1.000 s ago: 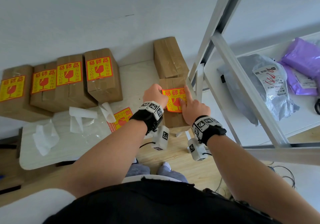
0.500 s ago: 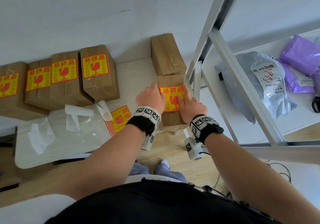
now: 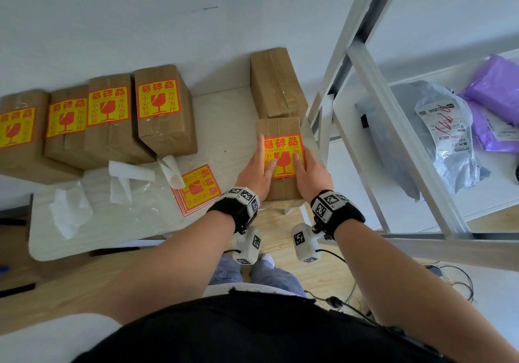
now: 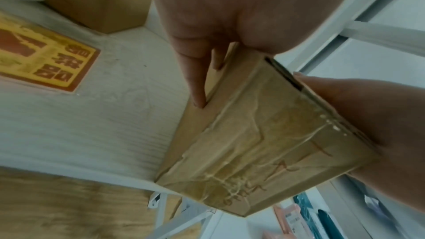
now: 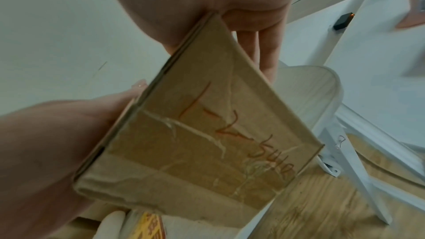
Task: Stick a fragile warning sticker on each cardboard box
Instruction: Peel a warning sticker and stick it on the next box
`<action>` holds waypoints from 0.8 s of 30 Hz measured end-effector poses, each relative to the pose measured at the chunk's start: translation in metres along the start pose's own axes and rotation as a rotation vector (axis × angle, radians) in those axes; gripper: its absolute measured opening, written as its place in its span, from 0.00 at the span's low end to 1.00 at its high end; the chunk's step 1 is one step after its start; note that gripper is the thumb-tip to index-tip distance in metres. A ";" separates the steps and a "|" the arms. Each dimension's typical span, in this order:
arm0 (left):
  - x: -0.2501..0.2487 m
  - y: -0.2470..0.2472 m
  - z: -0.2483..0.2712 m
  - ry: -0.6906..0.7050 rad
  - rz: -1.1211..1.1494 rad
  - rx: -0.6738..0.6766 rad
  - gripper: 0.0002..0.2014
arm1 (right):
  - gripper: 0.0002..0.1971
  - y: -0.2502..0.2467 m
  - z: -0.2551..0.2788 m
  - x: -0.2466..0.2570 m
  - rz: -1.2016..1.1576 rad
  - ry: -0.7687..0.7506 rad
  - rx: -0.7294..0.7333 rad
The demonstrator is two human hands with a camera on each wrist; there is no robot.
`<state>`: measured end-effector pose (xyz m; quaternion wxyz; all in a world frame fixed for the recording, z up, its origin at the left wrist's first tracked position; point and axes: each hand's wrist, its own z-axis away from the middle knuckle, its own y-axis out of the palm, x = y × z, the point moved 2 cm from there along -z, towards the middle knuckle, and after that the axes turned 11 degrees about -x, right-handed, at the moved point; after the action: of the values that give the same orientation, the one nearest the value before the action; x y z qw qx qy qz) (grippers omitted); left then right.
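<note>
White bench [image 3: 134,222] by the wall: at its near right edge sits a taped cardboard box [image 3: 280,127] bearing a fragile sticker [image 3: 283,149]. Flanking it, left hand [image 3: 254,174] and right hand [image 3: 311,174] lie with fingers straight, thumbs pressing the sticker. The box is probably light and stiff; hold its sides.

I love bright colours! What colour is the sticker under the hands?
The sticker is yellow with red print; head view shows it best.

Left hand [image 3: 254,172], right hand [image 3: 313,176]: both outstretched
</note>
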<state>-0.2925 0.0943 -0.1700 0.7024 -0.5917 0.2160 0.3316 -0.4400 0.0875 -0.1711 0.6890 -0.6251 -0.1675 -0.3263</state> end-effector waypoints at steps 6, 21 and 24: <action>0.004 -0.018 0.014 -0.021 -0.033 -0.113 0.34 | 0.24 -0.002 0.009 0.016 -0.039 -0.048 -0.012; 0.022 -0.123 -0.010 -0.205 0.142 -0.430 0.24 | 0.18 -0.010 -0.015 0.123 0.074 -0.139 0.099; 0.018 -0.153 -0.031 -0.257 0.113 -0.390 0.23 | 0.18 -0.012 -0.031 0.147 0.072 -0.116 0.146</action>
<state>-0.1672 0.0555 -0.0841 0.5769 -0.6561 0.0897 0.4783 -0.3465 0.0217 -0.0735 0.7332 -0.5966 -0.2080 -0.2516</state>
